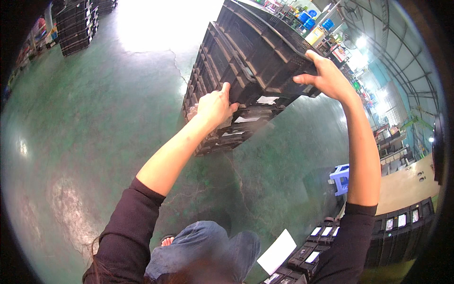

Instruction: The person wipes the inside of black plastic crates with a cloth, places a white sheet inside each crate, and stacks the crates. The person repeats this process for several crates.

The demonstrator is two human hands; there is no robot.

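The top crate (279,59) in front of you is hard, dark plastic, shaped like a deep box, with thick ribs on its walls and tiny holes along its rim. It sits at the top of a stack, and the lower crates (259,112) under it have white labels. Your hands are well apart. Your right hand (324,78) is clamped on the top crate's right rim, with the thumb flat on the outer wall and a finger over the edge. Your left hand (215,105) touches the stack low and left of the top crate, thumb and pointing finger spread; its other fingers are hard to see, so you cannot tell how tightly it holds. The smooth green floor (118,99), with thin cracks, spreads out below the top crate. To the right of the top crate and closer to you is a blue plastic stool (339,180), partly hidden by your right arm. Nearer still are a flat white sheet (277,252) and black boxes (402,232) with labels, some cut off by the edge. Most of the top crate's inside is hidden, and its far end is cut off.
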